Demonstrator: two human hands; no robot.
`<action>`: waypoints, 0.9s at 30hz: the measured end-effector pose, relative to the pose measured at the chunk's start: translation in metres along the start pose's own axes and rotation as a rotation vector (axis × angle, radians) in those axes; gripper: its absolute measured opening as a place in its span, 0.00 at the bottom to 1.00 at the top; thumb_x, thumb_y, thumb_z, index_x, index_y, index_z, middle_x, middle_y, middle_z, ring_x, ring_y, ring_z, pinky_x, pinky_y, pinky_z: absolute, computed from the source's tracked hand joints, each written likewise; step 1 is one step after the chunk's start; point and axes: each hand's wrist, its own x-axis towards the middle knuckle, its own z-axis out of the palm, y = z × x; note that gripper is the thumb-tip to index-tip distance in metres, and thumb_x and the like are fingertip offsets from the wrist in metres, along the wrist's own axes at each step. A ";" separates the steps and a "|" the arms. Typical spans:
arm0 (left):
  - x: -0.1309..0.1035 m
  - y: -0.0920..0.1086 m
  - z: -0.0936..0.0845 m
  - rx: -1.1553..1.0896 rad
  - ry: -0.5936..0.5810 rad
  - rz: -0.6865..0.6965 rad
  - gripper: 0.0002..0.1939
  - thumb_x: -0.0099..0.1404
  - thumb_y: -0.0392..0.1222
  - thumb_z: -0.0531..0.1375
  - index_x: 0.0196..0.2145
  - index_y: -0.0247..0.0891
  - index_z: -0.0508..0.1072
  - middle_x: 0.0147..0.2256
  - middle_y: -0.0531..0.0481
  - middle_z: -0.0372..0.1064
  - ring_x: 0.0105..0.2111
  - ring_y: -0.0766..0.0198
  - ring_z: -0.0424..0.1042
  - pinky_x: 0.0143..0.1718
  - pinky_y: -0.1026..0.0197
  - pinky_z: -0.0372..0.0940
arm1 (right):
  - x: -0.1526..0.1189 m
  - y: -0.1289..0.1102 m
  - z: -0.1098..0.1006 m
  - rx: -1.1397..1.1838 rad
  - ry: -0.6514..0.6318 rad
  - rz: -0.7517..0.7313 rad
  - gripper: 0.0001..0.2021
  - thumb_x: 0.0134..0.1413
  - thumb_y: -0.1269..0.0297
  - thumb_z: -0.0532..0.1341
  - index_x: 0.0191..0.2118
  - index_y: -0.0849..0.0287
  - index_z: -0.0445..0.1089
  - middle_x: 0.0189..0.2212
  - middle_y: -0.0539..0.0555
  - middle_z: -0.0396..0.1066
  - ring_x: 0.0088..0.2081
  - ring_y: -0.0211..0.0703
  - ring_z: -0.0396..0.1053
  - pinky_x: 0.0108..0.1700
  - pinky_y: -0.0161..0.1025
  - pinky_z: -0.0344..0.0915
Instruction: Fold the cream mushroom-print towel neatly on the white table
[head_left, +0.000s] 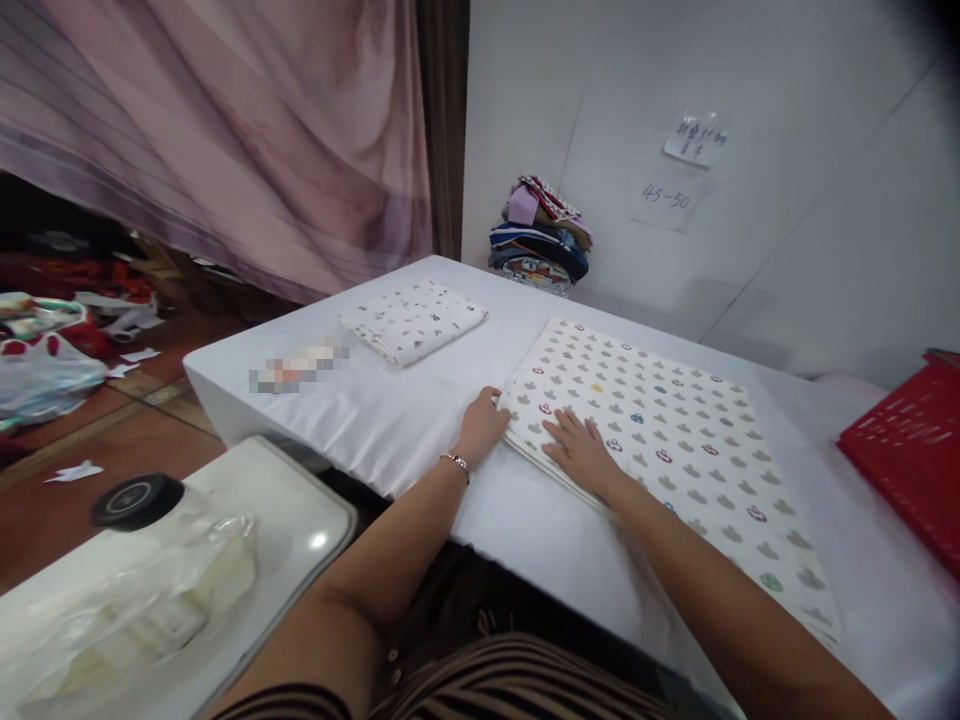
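A folded white cloth (pixel 682 450) printed with grey mushroom-like shapes and a few coloured ones lies flat on the white-covered table (pixel 420 410). At its near left corner, my left hand (pixel 484 428) has its fingers closed around the edge, the fingertips partly hidden. My right hand (pixel 583 452) rests open on top of the same cloth near its front edge, fingers spread. Farther left lies a second folded white cloth (pixel 420 320) with small dark prints, apart from both hands.
A blurred-out item (pixel 298 366) lies at the table's left end. Folded fabrics (pixel 540 240) are stacked by the wall. A red plastic basket (pixel 907 440) stands right. At lower left, a white surface (pixel 292 500) holds a clear plastic bag (pixel 150 620) and a black round lid (pixel 137 500).
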 end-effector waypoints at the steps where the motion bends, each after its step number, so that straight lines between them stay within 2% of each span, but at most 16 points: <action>1: 0.000 0.000 0.000 -0.005 0.001 0.001 0.17 0.56 0.35 0.55 0.45 0.41 0.65 0.29 0.52 0.68 0.30 0.62 0.68 0.28 0.64 0.57 | 0.000 -0.001 -0.001 0.007 -0.006 0.009 0.26 0.62 0.47 0.43 0.62 0.52 0.54 0.66 0.54 0.40 0.66 0.49 0.33 0.63 0.57 0.35; 8: 0.000 -0.001 0.001 -0.026 -0.005 -0.010 0.18 0.56 0.37 0.57 0.46 0.40 0.65 0.32 0.50 0.70 0.32 0.61 0.69 0.30 0.63 0.58 | 0.005 -0.008 -0.003 0.011 -0.024 -0.039 0.28 0.62 0.46 0.43 0.63 0.51 0.51 0.66 0.51 0.38 0.66 0.51 0.33 0.63 0.58 0.34; 12: 0.000 -0.004 0.002 -0.163 0.005 -0.002 0.22 0.57 0.48 0.60 0.48 0.39 0.65 0.38 0.47 0.71 0.36 0.60 0.70 0.35 0.62 0.61 | 0.007 -0.006 -0.002 0.044 -0.036 -0.030 0.27 0.61 0.47 0.45 0.63 0.51 0.52 0.66 0.50 0.39 0.66 0.52 0.34 0.63 0.59 0.35; 15: 0.000 -0.006 0.001 -0.338 -0.039 -0.067 0.29 0.56 0.55 0.59 0.52 0.39 0.62 0.44 0.43 0.69 0.35 0.62 0.71 0.33 0.64 0.63 | 0.009 -0.009 -0.002 0.139 0.048 -0.001 0.26 0.61 0.49 0.46 0.61 0.53 0.57 0.64 0.52 0.47 0.65 0.52 0.40 0.62 0.58 0.40; 17: -0.001 -0.006 -0.003 -0.456 -0.098 -0.116 0.29 0.57 0.50 0.59 0.54 0.37 0.60 0.46 0.41 0.68 0.32 0.65 0.70 0.29 0.65 0.63 | 0.010 -0.017 -0.001 0.196 0.160 -0.047 0.23 0.60 0.51 0.48 0.57 0.55 0.63 0.60 0.55 0.56 0.62 0.51 0.49 0.61 0.54 0.47; 20: -0.002 -0.006 -0.010 -0.583 -0.179 -0.107 0.25 0.55 0.37 0.57 0.52 0.35 0.62 0.45 0.42 0.69 0.31 0.66 0.70 0.27 0.67 0.64 | 0.010 -0.032 0.002 0.241 0.273 -0.160 0.18 0.58 0.53 0.54 0.49 0.55 0.69 0.50 0.55 0.67 0.53 0.47 0.62 0.56 0.46 0.57; 23: -0.003 -0.007 -0.016 -0.646 -0.239 -0.080 0.24 0.50 0.30 0.55 0.47 0.35 0.66 0.43 0.45 0.70 0.32 0.66 0.70 0.27 0.68 0.65 | 0.011 -0.047 0.003 0.217 0.299 -0.137 0.15 0.55 0.55 0.57 0.45 0.56 0.70 0.42 0.54 0.70 0.46 0.46 0.65 0.50 0.43 0.61; 27: -0.002 -0.009 -0.016 -0.679 -0.238 -0.064 0.24 0.45 0.27 0.55 0.43 0.35 0.68 0.42 0.46 0.71 0.32 0.66 0.70 0.27 0.68 0.64 | 0.013 -0.058 0.001 0.178 0.309 -0.093 0.13 0.55 0.58 0.57 0.44 0.56 0.68 0.38 0.53 0.70 0.43 0.45 0.65 0.46 0.41 0.62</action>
